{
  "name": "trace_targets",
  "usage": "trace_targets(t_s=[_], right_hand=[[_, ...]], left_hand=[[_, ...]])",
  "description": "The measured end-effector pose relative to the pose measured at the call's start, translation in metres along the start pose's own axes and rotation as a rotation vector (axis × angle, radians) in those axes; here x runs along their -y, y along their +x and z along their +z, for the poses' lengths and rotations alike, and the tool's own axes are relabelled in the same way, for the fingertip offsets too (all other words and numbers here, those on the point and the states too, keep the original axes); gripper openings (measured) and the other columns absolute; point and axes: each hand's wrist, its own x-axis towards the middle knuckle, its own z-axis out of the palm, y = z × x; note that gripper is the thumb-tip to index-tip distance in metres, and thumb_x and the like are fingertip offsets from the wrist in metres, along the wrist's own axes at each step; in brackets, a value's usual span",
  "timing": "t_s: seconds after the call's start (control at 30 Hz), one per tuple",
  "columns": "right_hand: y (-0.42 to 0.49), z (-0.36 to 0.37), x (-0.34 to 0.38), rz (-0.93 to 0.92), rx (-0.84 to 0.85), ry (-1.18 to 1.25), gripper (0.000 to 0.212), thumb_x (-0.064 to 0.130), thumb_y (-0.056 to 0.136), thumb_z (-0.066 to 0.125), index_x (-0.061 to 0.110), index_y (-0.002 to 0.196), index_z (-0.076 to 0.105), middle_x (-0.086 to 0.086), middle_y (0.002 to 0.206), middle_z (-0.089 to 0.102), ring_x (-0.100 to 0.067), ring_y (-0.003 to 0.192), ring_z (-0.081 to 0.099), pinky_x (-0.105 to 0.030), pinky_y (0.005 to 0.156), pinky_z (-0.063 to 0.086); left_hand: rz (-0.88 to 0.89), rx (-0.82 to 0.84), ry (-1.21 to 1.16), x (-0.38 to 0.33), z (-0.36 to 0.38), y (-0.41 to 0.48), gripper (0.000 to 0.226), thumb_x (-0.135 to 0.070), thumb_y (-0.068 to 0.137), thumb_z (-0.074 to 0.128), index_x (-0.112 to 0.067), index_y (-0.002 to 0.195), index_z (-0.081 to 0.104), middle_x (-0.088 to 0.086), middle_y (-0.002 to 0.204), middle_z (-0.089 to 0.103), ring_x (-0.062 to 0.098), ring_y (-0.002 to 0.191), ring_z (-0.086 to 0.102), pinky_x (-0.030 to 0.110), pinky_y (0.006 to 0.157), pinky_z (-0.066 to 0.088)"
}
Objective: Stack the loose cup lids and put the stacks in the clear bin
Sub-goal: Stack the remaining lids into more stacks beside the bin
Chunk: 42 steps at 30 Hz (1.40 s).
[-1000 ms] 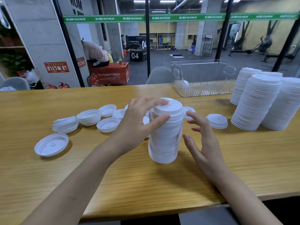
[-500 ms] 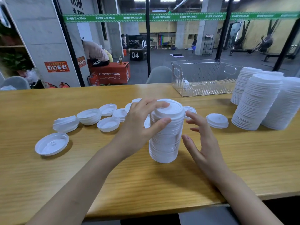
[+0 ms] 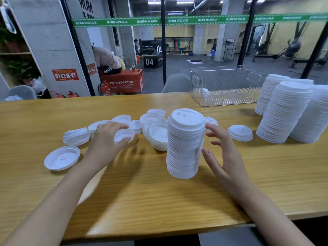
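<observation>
Once the left hand had quit the stack standing on the table for a loose lid, its grip too blurred to judge, the right hand waited open beside that stack, so stacking seemingly went on before the clear bin behind.

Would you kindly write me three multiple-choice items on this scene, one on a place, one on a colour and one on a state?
1. Where is the clear bin?
A. On the far side of the table, right of the middle
B. At the near left corner
C. On the floor

2. What colour are the cup lids?
A. Black
B. White
C. Red

3. How is the lid stack beside the right hand placed?
A. Lying on its side
B. Inside the bin
C. Standing on the table

Answers: 1 A, it sits by the far edge; 2 B, every lid is white; 3 C, its base rests on the wood.
</observation>
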Motion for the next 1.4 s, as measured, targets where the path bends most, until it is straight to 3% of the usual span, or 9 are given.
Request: trace_targets(t_s=[0.13,0.3,0.37,0.5,0.73,0.97,1.13,1.23,1.4], right_hand=[[0.0,0.0,0.0,0.01,0.006,-0.001,0.052,0.038,0.095,0.051,0.026,0.143,0.036,0.007,0.14,0.048,-0.017,0.124,0.052,-0.026,0.099,0.043],[0.0,0.0,0.0,0.018,0.006,-0.011,0.052,0.039,0.095,0.051,0.027,0.143,0.036,0.009,0.141,0.048,-0.015,0.124,0.052,-0.026,0.099,0.043],[0.0,0.0,0.0,0.02,0.005,-0.01,0.052,0.04,0.095,0.05,0.028,0.143,0.036,0.01,0.141,0.047,-0.015,0.124,0.052,-0.027,0.099,0.044],[0.0,0.0,0.0,0.024,-0.001,-0.012,0.051,0.041,0.096,0.05,0.029,0.143,0.036,0.012,0.141,0.047,-0.014,0.123,0.052,-0.029,0.098,0.044],[0.0,-0.001,0.0,0.028,-0.003,-0.002,0.05,0.042,0.096,0.049,0.031,0.143,0.036,0.014,0.141,0.047,-0.014,0.124,0.052,-0.028,0.099,0.044],[0.0,0.0,0.001,0.025,-0.001,-0.007,0.05,0.046,0.096,0.048,0.03,0.143,0.036,0.013,0.141,0.047,-0.014,0.123,0.052,-0.026,0.098,0.044],[0.0,-0.001,0.001,0.025,0.001,-0.009,0.05,0.043,0.096,0.048,0.031,0.143,0.036,0.013,0.14,0.047,-0.013,0.123,0.052,-0.026,0.098,0.044],[0.0,-0.001,0.001,0.026,0.003,-0.008,0.05,0.043,0.096,0.048,0.03,0.143,0.036,0.009,0.139,0.049,-0.014,0.123,0.052,-0.026,0.098,0.044],[0.0,-0.001,0.0,0.026,-0.001,-0.012,0.05,0.048,0.097,0.047,0.031,0.142,0.036,0.011,0.14,0.048,-0.013,0.122,0.052,-0.025,0.098,0.044]], left_hand=[[-0.03,0.13,0.233,0.02,0.012,-0.002,0.019,-0.032,0.09,0.066,-0.027,0.107,0.061,-0.009,0.117,0.06,0.021,0.118,0.046,0.04,0.092,0.027],[-0.002,0.058,0.196,0.014,0.013,-0.002,0.013,-0.02,0.091,0.064,-0.029,0.095,0.056,-0.013,0.091,0.061,0.016,0.096,0.052,0.034,0.086,0.027],[-0.002,-0.02,0.055,0.007,0.01,-0.003,0.017,-0.015,0.088,0.067,-0.027,0.096,0.059,-0.012,0.087,0.063,0.014,0.088,0.055,0.035,0.087,0.037],[-0.199,-0.029,-0.525,-0.014,-0.001,-0.01,0.016,-0.01,0.09,0.068,-0.02,0.101,0.062,-0.006,0.078,0.069,0.007,0.074,0.059,0.017,0.071,0.044],[-0.517,-0.044,-0.913,-0.008,-0.007,-0.017,0.016,-0.003,0.096,0.056,-0.014,0.108,0.055,0.005,0.074,0.055,0.017,0.065,0.05,0.029,0.063,0.045],[-0.303,-0.002,-0.137,0.006,0.002,-0.028,0.006,-0.02,0.091,0.065,-0.021,0.097,0.062,-0.002,0.092,0.065,0.013,0.074,0.058,0.023,0.065,0.041],[-0.14,0.167,-0.082,0.0,0.001,-0.034,0.047,-0.044,0.084,0.071,-0.034,0.126,0.053,-0.015,0.121,0.049,0.014,0.114,0.043,0.033,0.094,0.038],[-0.116,0.271,0.015,0.003,0.002,-0.035,0.075,-0.073,0.065,0.062,-0.042,0.131,0.046,-0.022,0.124,0.046,0.011,0.12,0.038,0.041,0.103,0.036],[-0.101,0.265,-0.016,0.008,0.005,-0.035,0.064,-0.077,0.057,0.05,-0.047,0.114,0.047,-0.029,0.11,0.049,0.013,0.115,0.046,0.047,0.102,0.039]])
